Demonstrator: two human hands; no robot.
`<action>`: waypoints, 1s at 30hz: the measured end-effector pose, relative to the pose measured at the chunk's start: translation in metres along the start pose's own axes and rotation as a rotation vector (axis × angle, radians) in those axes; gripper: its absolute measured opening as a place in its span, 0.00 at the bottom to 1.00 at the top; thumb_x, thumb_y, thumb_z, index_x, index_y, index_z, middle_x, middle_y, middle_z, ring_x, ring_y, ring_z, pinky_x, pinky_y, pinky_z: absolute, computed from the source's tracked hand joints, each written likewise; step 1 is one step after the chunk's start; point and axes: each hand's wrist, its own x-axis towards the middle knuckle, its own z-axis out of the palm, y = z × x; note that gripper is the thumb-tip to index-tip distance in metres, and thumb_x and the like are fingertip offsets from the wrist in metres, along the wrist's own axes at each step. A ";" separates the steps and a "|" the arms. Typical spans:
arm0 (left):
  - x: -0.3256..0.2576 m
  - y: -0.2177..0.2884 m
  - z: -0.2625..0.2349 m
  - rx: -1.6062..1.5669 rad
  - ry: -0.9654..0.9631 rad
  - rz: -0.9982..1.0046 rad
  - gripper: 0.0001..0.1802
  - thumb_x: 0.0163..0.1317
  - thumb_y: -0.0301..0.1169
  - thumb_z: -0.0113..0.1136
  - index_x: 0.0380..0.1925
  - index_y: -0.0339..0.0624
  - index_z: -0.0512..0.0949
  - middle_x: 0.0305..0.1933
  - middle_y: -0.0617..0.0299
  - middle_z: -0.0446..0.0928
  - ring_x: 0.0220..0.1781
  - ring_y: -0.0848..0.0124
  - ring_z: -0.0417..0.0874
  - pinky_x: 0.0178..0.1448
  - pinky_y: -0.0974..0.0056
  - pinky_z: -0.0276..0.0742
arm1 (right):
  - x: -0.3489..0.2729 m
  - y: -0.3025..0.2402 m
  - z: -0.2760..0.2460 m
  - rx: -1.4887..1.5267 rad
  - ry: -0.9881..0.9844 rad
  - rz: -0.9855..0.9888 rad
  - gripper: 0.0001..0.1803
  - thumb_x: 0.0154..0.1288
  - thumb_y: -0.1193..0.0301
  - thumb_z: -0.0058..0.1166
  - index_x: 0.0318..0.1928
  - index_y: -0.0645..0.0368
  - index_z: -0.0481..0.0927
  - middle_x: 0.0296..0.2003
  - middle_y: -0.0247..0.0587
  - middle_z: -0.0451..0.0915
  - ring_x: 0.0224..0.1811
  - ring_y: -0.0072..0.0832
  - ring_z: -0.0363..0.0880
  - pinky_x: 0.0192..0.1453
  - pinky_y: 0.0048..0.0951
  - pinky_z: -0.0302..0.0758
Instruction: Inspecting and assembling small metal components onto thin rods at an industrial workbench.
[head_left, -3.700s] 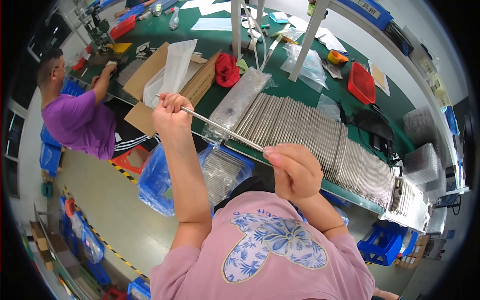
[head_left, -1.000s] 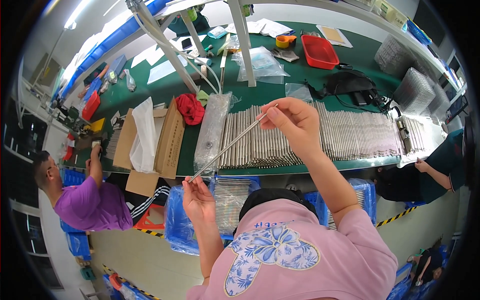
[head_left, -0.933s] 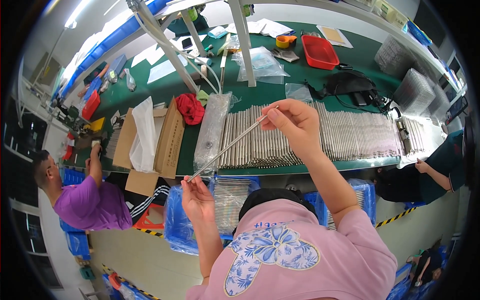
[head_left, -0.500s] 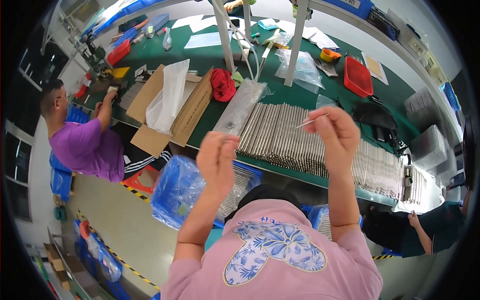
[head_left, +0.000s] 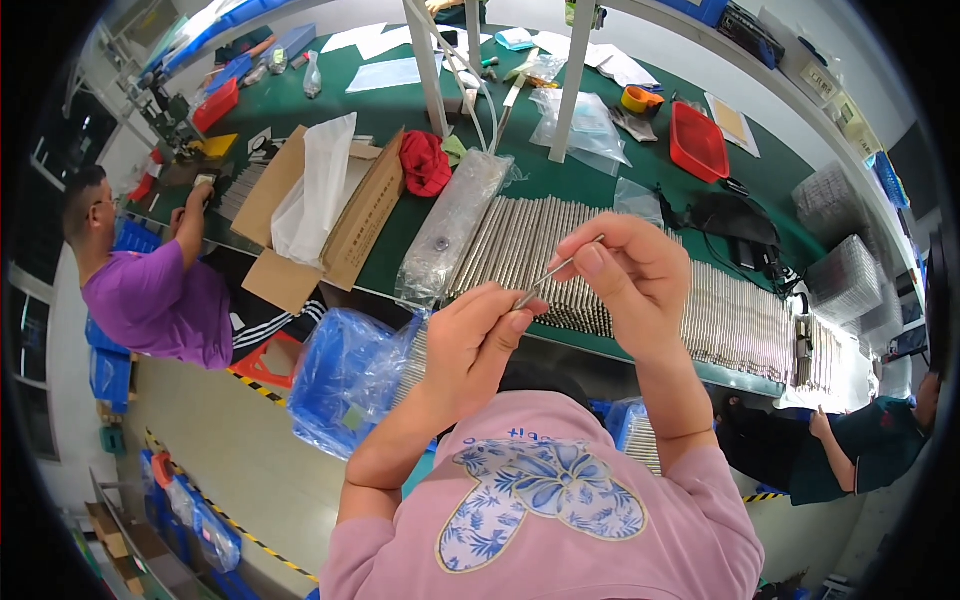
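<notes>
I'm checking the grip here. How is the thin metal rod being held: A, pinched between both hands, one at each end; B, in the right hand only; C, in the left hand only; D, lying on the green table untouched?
A: the left hand pinches the lower end of the thin metal rod and the right hand pinches its upper end, raised above the green table.

Bright, even overhead light; soft shadows. Glare on the clear plastic bags (head_left: 455,225) beside the green table (head_left: 560,180). Strong fisheye bending, black vignette beyond the table's ends. Focus mostly sharp.
</notes>
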 end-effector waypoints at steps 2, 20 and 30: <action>-0.001 0.000 0.000 -0.023 -0.013 -0.023 0.08 0.57 0.28 0.49 0.31 0.35 0.75 0.19 0.60 0.67 0.19 0.71 0.67 0.23 0.70 0.62 | 0.001 0.002 -0.002 -0.036 -0.024 -0.019 0.08 0.59 0.75 0.46 0.34 0.69 0.73 0.29 0.41 0.75 0.29 0.21 0.75 0.34 0.19 0.73; 0.002 0.004 0.000 -0.280 -0.111 -0.371 0.14 0.61 0.34 0.46 0.32 0.33 0.76 0.16 0.67 0.67 0.18 0.81 0.64 0.22 0.75 0.61 | 0.007 0.011 -0.004 -0.010 0.013 0.232 0.07 0.53 0.74 0.53 0.26 0.66 0.75 0.20 0.33 0.74 0.22 0.14 0.73 0.25 0.13 0.67; 0.006 0.005 0.002 -0.275 -0.146 -0.437 0.13 0.60 0.31 0.46 0.33 0.33 0.76 0.15 0.68 0.66 0.18 0.82 0.64 0.21 0.75 0.59 | 0.004 0.020 -0.007 -0.052 0.068 0.267 0.10 0.52 0.73 0.55 0.19 0.63 0.71 0.16 0.29 0.70 0.18 0.11 0.67 0.21 0.13 0.63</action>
